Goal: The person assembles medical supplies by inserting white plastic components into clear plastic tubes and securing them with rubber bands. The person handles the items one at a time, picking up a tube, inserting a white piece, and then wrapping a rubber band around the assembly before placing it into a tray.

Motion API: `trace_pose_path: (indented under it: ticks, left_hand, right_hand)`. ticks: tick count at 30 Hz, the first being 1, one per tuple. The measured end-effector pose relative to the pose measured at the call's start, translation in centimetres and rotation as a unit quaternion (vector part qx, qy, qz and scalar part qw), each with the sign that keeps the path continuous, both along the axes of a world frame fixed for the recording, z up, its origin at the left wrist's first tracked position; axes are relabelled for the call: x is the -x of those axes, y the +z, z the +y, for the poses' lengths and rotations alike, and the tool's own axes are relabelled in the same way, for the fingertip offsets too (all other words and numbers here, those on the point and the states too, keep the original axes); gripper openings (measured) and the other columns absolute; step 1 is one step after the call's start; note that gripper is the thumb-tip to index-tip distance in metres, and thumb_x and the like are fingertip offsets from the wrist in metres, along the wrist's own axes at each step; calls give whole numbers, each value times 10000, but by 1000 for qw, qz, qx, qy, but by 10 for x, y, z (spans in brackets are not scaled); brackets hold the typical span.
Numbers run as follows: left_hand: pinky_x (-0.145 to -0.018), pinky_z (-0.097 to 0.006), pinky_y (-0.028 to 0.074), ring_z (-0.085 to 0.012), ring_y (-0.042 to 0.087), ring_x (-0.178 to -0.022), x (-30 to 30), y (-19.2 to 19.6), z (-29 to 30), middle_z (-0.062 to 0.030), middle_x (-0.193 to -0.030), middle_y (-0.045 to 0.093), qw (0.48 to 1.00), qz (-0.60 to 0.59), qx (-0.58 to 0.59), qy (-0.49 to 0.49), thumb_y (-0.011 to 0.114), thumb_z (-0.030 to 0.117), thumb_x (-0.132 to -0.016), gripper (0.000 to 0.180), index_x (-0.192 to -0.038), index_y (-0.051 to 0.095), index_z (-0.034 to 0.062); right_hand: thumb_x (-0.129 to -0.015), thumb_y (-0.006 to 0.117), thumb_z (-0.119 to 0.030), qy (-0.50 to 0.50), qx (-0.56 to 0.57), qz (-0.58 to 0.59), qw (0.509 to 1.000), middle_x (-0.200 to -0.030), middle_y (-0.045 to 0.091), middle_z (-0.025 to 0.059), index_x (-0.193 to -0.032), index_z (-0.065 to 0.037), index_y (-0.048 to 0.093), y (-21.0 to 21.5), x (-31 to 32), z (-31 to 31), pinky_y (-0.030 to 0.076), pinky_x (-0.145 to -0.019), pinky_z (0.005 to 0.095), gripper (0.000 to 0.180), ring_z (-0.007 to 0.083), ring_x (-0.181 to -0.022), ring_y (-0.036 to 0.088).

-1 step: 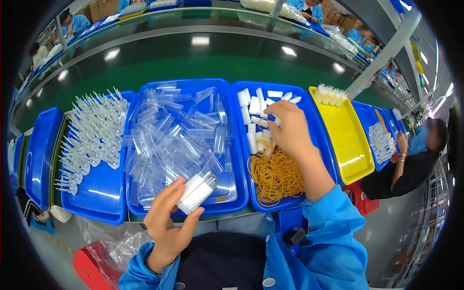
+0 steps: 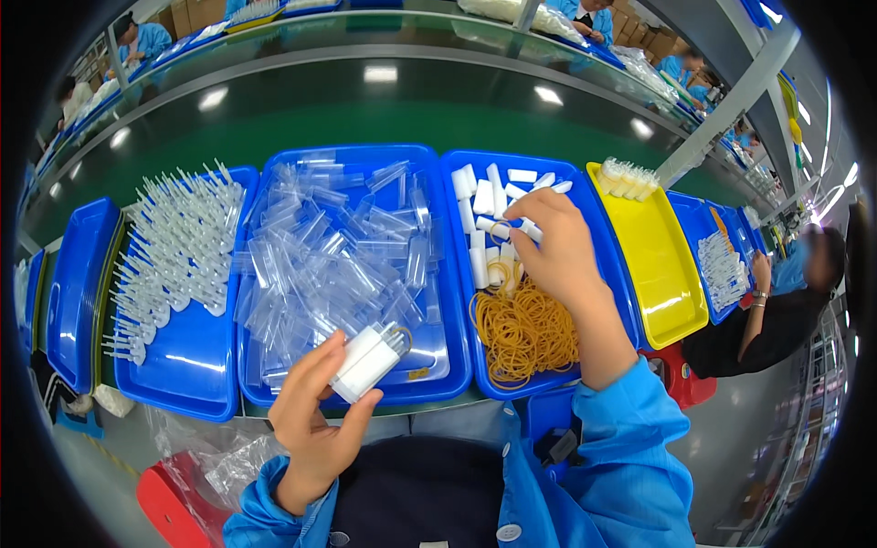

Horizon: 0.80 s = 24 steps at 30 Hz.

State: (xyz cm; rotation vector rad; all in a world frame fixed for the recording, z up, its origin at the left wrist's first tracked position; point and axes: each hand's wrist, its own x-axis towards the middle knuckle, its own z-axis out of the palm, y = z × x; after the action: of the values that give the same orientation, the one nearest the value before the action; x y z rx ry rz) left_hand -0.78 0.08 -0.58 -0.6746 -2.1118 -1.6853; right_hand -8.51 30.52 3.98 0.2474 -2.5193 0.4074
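Note:
My left hand [image 2: 315,416] is closed on a bundle of white cylinders [image 2: 367,365], held tilted between thumb and fingers over the front of the tray of clear tubes. Clear tube ends [image 2: 395,340] and a tan rubber band loop stick out of its upper end. Over the tray to the right, my right hand [image 2: 555,245] has its fingertips pinched at a white cylinder [image 2: 530,230]. Loose white cylinders [image 2: 484,196] lie around these fingertips, one with a thin band beside it. A heap of tan rubber bands [image 2: 523,338] sits below my right hand.
Clear plastic tubes [image 2: 320,247] fill the middle blue tray [image 2: 457,365]. At left, a blue tray [image 2: 187,374] holds white stemmed pieces [image 2: 178,247]. A yellow tray [image 2: 671,297] with capped pieces [image 2: 628,179] stands at right. Beyond runs a green conveyor [image 2: 393,114]; a co-worker [image 2: 776,310] sits at right.
My right hand has shifted slightly right, with its fingertips at a white cylinder. My left hand's bundle has turned a little, and the rubber band loop at its end shows more plainly.

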Motion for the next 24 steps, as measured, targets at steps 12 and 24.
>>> trace_pose_path:
  ticks: [12, 24]
  left_hand:
    - [-886, -363, 548, -301, 590, -1128, 0, 2, 1, -260, -1239, 556, 1000, -6, -21, -21, 746, -42, -721, 508, -1193, 563, -73]
    - [-956, -379, 499, -297, 564, -1175, -2, 9, 0, -269, -1248, 558, 937, -185, -251, -157, 716, -68, -763, 499, -1224, 524, -79]
  right_hand:
    - [-719, 687, -87, -19, 122, -63, 990, -751, 608, 128, -702, -32, 645, 1, -52, -32, 475, -634, 417, 72, 335, -723, 608]
    - [-875, 565, -4, 199, 801, -218, 521, -1174, 621, 205, -857, -47, 572, 10, -76, -29, 479, -663, 219, 47, 294, -1052, 647]
